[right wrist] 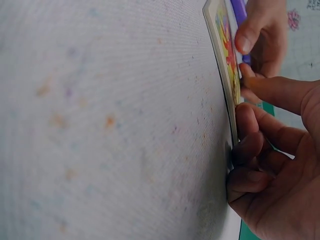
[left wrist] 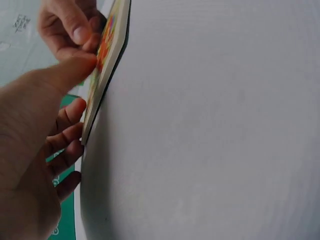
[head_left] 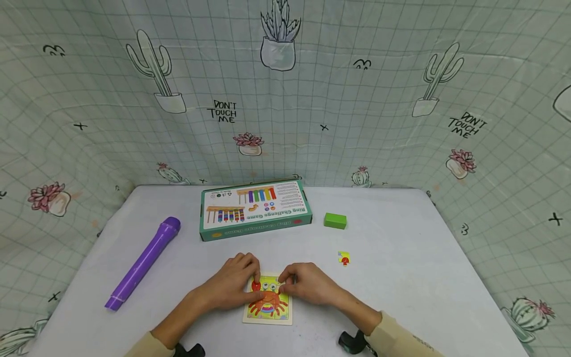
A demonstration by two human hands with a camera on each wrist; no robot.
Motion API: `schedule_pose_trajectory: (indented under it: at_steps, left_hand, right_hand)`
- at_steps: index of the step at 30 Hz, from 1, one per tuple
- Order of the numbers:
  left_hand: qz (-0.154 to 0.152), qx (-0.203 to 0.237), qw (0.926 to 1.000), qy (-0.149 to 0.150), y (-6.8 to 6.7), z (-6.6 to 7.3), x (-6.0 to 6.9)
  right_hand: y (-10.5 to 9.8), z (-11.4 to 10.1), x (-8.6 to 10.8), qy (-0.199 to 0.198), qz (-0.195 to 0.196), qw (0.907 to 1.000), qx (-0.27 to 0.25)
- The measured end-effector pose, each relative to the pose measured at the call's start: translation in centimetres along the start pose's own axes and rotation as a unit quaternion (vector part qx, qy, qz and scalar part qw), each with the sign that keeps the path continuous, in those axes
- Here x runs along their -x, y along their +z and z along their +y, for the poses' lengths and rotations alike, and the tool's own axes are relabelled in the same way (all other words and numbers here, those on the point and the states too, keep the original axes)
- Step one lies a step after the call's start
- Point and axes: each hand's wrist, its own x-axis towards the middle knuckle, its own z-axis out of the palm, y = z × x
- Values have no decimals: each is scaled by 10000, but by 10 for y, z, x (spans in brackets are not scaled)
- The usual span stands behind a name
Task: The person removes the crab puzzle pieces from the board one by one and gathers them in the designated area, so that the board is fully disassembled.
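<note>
A small square crab puzzle (head_left: 268, 303), with a pale rim and a red crab on yellow, lies on the table. My left hand (head_left: 235, 283) holds its left side, thumb on the picture and fingers at the upper edge. In the left wrist view the thumb (left wrist: 75, 72) presses the printed face. Opposite, my right hand (head_left: 310, 283) pinches at the upper right corner with thumb and index finger; the other fingers are curled. Whether a separate piece sits between those fingertips is hidden. A loose yellow puzzle piece (head_left: 344, 258) with a red shape lies farther right.
Behind the hands lies a green and white Ring Challenge Game box (head_left: 256, 210). A green block (head_left: 335, 220) is right of it. To the left lies a long purple tube (head_left: 143, 263). A patterned cloth (head_left: 285, 94) hangs behind the white table (head_left: 401, 297).
</note>
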Motion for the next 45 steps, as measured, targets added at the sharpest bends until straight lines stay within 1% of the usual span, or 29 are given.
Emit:
schedule_pose_trajectory:
  at_steps: [6, 14, 19, 25, 45]
  left_hand:
    - [26, -298, 9995, -122, 3, 2, -3]
    - [138, -202, 9996, -168, 4, 3, -3]
    - [105, -138, 9996, -243, 3, 3, -4]
    - [72, -1, 9996, -266, 3, 3, -6]
    - [77, 66, 9993, -350, 2, 4, -7]
  right_hand:
    - [1, 0, -1, 59, -7, 10000, -45]
    - [1, -1, 0, 79, 1, 9999, -118]
    - [2, 0, -1, 100, 21, 9998, -140]
    - [3, 1, -2, 103, 35, 9998, -187]
    - [3, 0, -3, 145, 91, 9996, -214]
